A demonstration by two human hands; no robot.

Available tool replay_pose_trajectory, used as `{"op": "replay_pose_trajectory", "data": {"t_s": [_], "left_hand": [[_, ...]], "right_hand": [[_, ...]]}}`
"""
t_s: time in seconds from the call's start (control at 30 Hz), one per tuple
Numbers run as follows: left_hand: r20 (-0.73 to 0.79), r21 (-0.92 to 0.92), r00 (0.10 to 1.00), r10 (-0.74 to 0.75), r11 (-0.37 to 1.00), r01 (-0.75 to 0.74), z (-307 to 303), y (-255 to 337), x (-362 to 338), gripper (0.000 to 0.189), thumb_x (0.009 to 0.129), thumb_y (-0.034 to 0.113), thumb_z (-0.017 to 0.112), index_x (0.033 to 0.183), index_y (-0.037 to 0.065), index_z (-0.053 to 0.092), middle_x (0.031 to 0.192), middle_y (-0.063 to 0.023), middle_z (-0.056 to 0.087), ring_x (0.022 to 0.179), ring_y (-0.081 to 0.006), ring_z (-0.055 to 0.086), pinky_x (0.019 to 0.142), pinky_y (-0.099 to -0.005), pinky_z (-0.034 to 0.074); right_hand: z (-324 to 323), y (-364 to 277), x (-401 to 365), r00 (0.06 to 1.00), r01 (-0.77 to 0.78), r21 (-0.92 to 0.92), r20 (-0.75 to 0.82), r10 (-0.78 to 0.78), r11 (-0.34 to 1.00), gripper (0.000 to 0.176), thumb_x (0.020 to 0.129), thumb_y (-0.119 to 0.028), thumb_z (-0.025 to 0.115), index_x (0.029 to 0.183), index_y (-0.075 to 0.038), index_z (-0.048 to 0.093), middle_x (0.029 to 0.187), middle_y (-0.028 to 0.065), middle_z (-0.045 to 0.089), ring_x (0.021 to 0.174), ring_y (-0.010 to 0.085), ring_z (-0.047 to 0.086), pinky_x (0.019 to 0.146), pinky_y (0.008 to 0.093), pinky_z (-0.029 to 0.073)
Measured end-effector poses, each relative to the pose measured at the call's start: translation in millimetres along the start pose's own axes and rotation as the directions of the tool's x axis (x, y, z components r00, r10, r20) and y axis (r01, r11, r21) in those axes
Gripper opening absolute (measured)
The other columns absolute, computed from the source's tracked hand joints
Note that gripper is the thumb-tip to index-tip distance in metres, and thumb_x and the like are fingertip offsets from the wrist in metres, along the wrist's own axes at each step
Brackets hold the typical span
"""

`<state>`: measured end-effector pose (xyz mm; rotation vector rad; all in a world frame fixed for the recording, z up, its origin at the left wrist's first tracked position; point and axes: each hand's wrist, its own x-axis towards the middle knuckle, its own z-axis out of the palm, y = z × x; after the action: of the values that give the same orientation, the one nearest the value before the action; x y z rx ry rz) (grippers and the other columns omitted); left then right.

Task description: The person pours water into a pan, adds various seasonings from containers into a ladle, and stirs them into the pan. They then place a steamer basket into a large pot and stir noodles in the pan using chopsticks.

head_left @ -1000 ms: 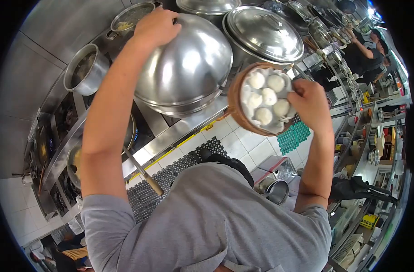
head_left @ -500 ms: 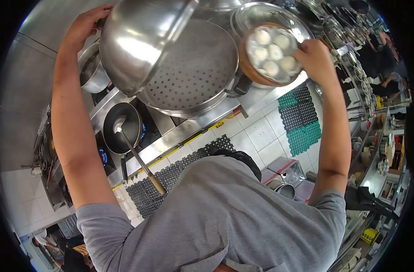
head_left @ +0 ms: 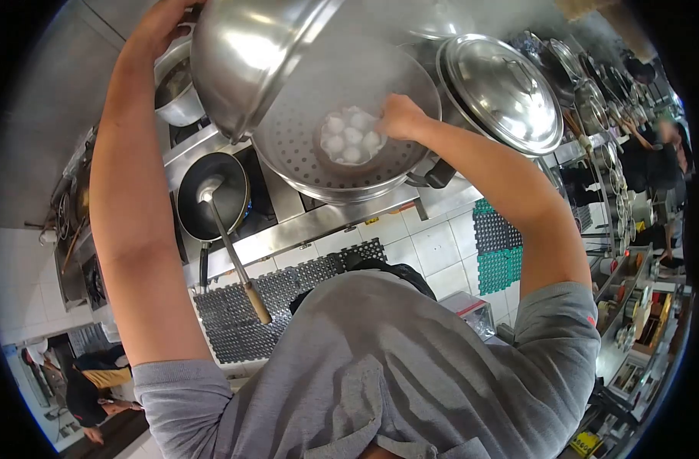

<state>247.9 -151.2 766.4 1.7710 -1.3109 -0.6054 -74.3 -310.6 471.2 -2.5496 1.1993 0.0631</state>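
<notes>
My left hand [head_left: 162, 24] is closed at the far edge of a big domed steel lid [head_left: 250, 57], which it holds tilted up; part of its fingers are out of view. Below the lid is a wide steamer pot with a perforated tray [head_left: 296, 157], steam rising from it. My right hand [head_left: 399, 118] reaches over the tray and grips the side of a small round steamer basket [head_left: 324, 145]. Several round white buns [head_left: 352, 135] sit in that basket, which overlaps the tray's holes and looks hazy through the steam.
Left of the pot, a black frying pan [head_left: 204, 206] holds a ladle [head_left: 231, 245] whose wooden handle sticks out toward me. A saucepan [head_left: 177, 96] stands behind it. To the right rests another pot's shiny lid [head_left: 506, 92]. Other people [head_left: 97, 394] are farther off.
My right hand has carried the basket of buns leftward, from beside the pot to over its perforated tray. Steam has thickened. The lid stays held up in my left hand.
</notes>
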Motion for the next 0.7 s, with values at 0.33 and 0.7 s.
{"op": "replay_pose_trajectory", "data": {"t_s": [0.33,0.7], "left_hand": [[0.048,0.103,0.998,0.052,0.993,-0.057,33.4,-10.0,45.9,0.040,0.095,0.024,0.076,0.128,0.003,0.082,0.103,-0.0077,0.079,0.081,-0.0160,0.063,0.074,-0.0334,0.051],[0.243,0.664,0.905,0.349,0.620,-0.417,178.5,-13.2,-7.7,0.055,0.100,0.042,0.069,0.144,0.009,0.072,0.129,-0.0195,0.069,0.116,-0.0354,0.069,0.101,-0.0452,0.056]], "right_hand": [[-208.5,-60.1,-289.4,0.947,0.298,0.232,0.052,-0.318,0.926,0.040,0.103,-0.036,0.073,0.115,0.002,0.077,0.092,0.0158,0.073,0.082,0.0385,0.073,0.073,0.0488,0.056],[-81.2,-66.7,-339.2,0.817,0.374,0.467,0.243,-0.523,0.801,0.057,0.102,-0.045,0.075,0.138,-0.001,0.068,0.111,0.0146,0.074,0.090,0.0330,0.074,0.079,0.0439,0.058]]}}
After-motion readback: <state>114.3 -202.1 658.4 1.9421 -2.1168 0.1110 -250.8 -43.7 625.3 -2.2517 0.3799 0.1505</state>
